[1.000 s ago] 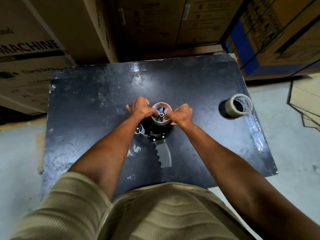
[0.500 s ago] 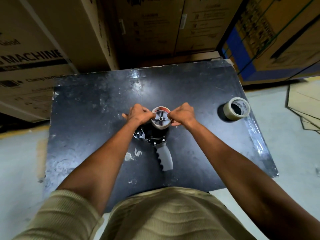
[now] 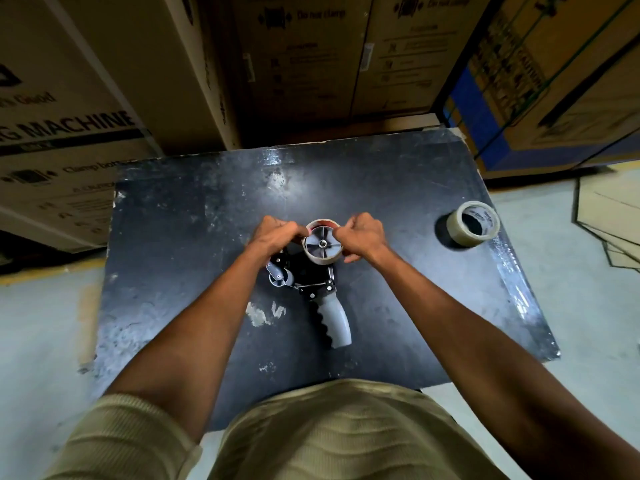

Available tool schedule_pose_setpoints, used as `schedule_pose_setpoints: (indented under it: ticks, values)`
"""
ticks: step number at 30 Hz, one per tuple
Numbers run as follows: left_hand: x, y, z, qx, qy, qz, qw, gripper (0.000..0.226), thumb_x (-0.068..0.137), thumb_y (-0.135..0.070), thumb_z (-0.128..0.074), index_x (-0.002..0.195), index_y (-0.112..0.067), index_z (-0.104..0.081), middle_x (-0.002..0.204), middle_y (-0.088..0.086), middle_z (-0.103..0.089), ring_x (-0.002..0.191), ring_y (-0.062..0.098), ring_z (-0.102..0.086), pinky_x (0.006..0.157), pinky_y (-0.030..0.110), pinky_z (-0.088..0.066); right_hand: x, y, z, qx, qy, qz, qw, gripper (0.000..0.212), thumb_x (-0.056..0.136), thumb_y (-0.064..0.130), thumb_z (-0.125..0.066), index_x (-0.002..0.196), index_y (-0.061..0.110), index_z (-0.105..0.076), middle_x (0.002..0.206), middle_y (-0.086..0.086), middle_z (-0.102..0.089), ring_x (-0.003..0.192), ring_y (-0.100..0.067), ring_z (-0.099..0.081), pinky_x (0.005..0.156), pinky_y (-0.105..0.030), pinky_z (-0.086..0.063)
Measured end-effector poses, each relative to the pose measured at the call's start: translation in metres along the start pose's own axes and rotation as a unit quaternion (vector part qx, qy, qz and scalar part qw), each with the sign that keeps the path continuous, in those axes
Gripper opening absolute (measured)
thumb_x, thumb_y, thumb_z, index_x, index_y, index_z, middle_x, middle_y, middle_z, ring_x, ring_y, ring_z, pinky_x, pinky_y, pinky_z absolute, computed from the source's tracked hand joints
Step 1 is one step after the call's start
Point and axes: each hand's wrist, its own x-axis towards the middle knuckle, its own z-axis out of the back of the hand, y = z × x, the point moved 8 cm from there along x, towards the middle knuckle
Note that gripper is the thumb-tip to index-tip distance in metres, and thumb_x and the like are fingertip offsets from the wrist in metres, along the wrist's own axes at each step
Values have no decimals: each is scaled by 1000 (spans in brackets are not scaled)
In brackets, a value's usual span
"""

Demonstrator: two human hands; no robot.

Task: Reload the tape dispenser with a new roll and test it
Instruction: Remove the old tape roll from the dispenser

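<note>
A black tape dispenser (image 3: 311, 275) with a grey ribbed handle (image 3: 332, 320) lies flat in the middle of the dark table (image 3: 415, 306). On its spoked hub sits a thin cardboard core (image 3: 322, 242), almost bare of tape. My left hand (image 3: 273, 233) pinches the core's left rim with curled fingers. My right hand (image 3: 363, 233) grips the core's right rim the same way. A fuller roll of clear tape (image 3: 472, 227) stands apart near the table's right edge.
Tall cardboard cartons (image 3: 294, 64) wall off the table's far side, with more cartons at left (image 3: 69, 133) and right (image 3: 554, 81). Flattened cardboard (image 3: 613, 216) lies on the concrete floor at right. White scuffs (image 3: 263, 313) mark the tabletop.
Both hands stay on the core, shifting slightly; the right hand's fingers have curled tighter on the rim. The view has tilted, so the table sits lower in frame.
</note>
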Motion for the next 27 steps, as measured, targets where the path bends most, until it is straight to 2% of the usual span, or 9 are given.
schedule_pose_setpoints:
  ticks: [2,5,9,12,15,19,22,24,27]
  values:
    - [0,1,1,-17,-1,6,1000,30,56,-30,-79,75,-6,-79,75,9,-78,80,31,-75,75,39,-56,1,-7,-4,56,16,-17,998,16,77,12,-64,63,5,-64,62,-10,-63,60,-21,-71,57,-43,-65]
    - [0,1,1,-37,6,19,999,35,54,-27,-82,79,-3,-78,81,14,-79,76,30,-73,75,40,-55,4,-15,-6,107,30,-38,993,10,78,12,-68,74,3,-68,72,-11,-64,69,-22,-73,55,-37,-65]
    - [-2,2,-3,-47,35,33,998,15,73,-13,-81,82,-4,-73,85,11,-76,76,23,-69,65,25,-52,9,-24,-13,168,85,-76,979,18,78,10,-69,89,-4,-73,84,-17,-68,76,-29,-73,58,-35,-63]
    - [3,8,-3,-33,66,47,996,17,77,-17,-81,88,-7,-75,94,8,-78,89,21,-70,78,29,-52,8,-29,-20,215,128,-102,963,15,82,7,-69,94,-2,-68,87,-17,-63,81,-30,-67,67,-38,-64]
    - [5,16,-5,-29,101,79,991,12,77,-22,-80,82,-12,-76,82,3,-77,93,23,-67,91,38,-51,6,-32,-24,245,160,-119,949,18,84,6,-70,100,-2,-68,93,-18,-63,87,-29,-66,77,-41,-63]
    - [6,26,-7,-32,142,112,983,33,60,-35,-84,84,-14,-77,88,4,-76,97,24,-64,89,40,-50,3,-32,-29,269,206,-132,931,24,86,5,-72,108,-4,-66,103,-18,-64,96,-28,-67,79,-38,-62]
    - [8,25,-8,-52,150,108,981,18,77,-28,-77,84,-12,-73,79,2,-73,81,19,-64,65,29,-53,2,-32,-31,289,231,-133,920,36,88,7,-73,120,-8,-64,115,-19,-67,102,-25,-68,82,-36,-61]
    - [7,22,-8,-54,149,109,981,13,82,-24,-73,83,-12,-72,74,1,-72,73,17,-64,56,24,-51,2,-32,-33,295,239,-133,915,35,90,8,-72,121,-6,-63,119,-18,-66,102,-22,-68,83,-36,-60]
    - [7,21,-7,-32,149,113,982,13,81,-25,-73,80,-12,-72,80,4,-73,84,21,-66,62,26,-47,2,-34,-34,294,244,-135,914,30,89,9,-73,116,-1,-63,119,-16,-64,106,-22,-66,83,-37,-60]
